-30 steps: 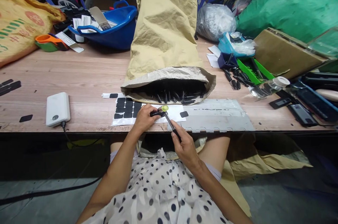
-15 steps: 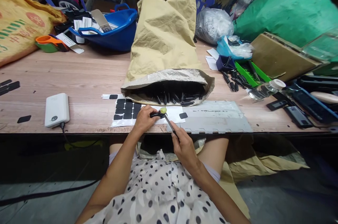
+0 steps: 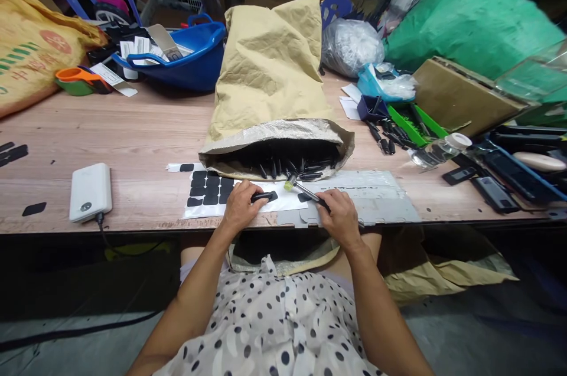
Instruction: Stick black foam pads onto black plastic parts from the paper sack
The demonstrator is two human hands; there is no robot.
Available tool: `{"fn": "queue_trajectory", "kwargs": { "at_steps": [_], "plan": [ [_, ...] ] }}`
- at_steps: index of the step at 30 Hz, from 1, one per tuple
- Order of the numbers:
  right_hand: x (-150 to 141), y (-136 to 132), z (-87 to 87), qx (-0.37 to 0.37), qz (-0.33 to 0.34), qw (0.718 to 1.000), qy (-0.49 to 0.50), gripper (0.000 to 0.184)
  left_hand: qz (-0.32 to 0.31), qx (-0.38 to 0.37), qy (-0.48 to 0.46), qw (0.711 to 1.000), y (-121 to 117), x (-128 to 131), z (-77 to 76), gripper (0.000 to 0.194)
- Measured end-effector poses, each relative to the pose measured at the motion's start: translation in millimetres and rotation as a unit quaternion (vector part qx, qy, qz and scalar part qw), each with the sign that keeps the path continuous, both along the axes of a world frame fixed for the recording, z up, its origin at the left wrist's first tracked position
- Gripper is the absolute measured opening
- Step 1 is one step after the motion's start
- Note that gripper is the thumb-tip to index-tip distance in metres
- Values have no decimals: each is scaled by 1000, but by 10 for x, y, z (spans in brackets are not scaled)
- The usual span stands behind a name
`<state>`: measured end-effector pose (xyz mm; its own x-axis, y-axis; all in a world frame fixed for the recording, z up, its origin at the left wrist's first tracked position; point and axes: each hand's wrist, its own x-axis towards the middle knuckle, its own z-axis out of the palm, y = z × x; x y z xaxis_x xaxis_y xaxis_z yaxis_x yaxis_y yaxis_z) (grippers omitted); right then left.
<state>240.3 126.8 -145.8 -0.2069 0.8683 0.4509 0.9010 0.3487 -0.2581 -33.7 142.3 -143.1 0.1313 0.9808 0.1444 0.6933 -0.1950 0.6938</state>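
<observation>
My left hand [image 3: 240, 203] rests on the white sheet [image 3: 287, 203], its fingers closed on a small black pen-like part [image 3: 263, 196]. In my right hand [image 3: 340, 215] is a small hammer [image 3: 305, 189] with a metal shaft and a yellow-green head. The hammer's head lies just in front of the sack's mouth, apart from the black part. Rows of black rounded patches [image 3: 212, 190] cover the left of the sheet. Beyond both hands lies a tan paper sack [image 3: 270, 69], its open mouth showing many slim black parts [image 3: 305, 168].
A grey board [image 3: 381, 193] lies at the table's front edge. To the left is a white power bank [image 3: 90, 192] with a cable. Further back stands a blue basin [image 3: 190, 69]. On the right are a green tray [image 3: 416, 125], a clear bottle [image 3: 440, 150] and black devices [image 3: 494, 194].
My right hand has moved right with the hammer, taking its head off the black part toward the sack. My left hand stays on the part. The view has shifted slightly.
</observation>
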Motion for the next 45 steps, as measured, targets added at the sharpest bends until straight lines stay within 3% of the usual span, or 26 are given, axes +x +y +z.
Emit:
{"fn": "queue_trajectory", "kwargs": {
  "at_steps": [4, 7, 11, 13, 15, 19, 22, 24, 27, 28, 31, 33, 35, 38, 40, 42, 45],
  "plan": [
    [19, 16, -60, 6, 39, 999, 15, 25, -25, 23, 2, 999, -20, -33, 26, 16],
    [-50, -7, -76, 11, 23, 1000, 4, 22, -53, 49, -20, 997, -145, -10, 100, 22],
    [-113, -29, -93, 25, -10, 999, -25, 21, -184, 42, -59, 980, -487, 120, 172, 28],
    [-121, -33, -105, 35, -12, 999, -34, 21, -249, 17, -33, 968, -658, 208, 129, 28],
    [-123, -34, -119, 45, -12, 998, -38, 21, -258, -19, 29, 966, -774, 279, 13, 26],
    [-132, -28, -144, 45, -16, 998, -40, 22, -152, -124, 127, 972, -840, 294, -290, 20],
    [-145, -25, -155, 42, -21, 998, -37, 22, -97, -177, 136, 970, -848, 247, -334, 13],
    [-152, -25, -157, 46, -23, 998, -38, 22, -101, -189, 101, 972, -839, 237, -208, 13],
    [-154, -22, -158, 59, -20, 997, -44, 20, -94, -197, -28, 976, -700, 257, 123, 20],
    [-153, -20, -159, 66, -19, 997, -45, 20, -62, -190, -66, 978, -602, 264, 233, 26],
    [-151, -10, -161, 94, -11, 994, -45, 17, 150, -114, -70, 980, -177, 268, 457, 30],
    [-151, -4, -162, 110, -6, 993, -44, 15, 229, -123, -40, 965, 124, 269, 507, 29],
    [-153, 0, -159, 118, -3, 992, -47, 14, 263, -147, -4, 953, 352, 283, 505, 30],
    [-160, -1, -150, 122, -3, 991, -49, 14, 295, -157, 14, 943, 495, 316, 459, 31],
    [-164, -4, -142, 122, -3, 991, -48, 13, 306, -149, -40, 940, 487, 309, 419, 29],
    [-166, -6, -132, 121, -3, 991, -47, 13, 299, -151, -170, 927, 438, 266, 382, 27],
    [-167, -9, -122, 126, -1, 991, -48, 13, 262, -192, -420, 848, 330, 170, 341, 24]
  ]
}}
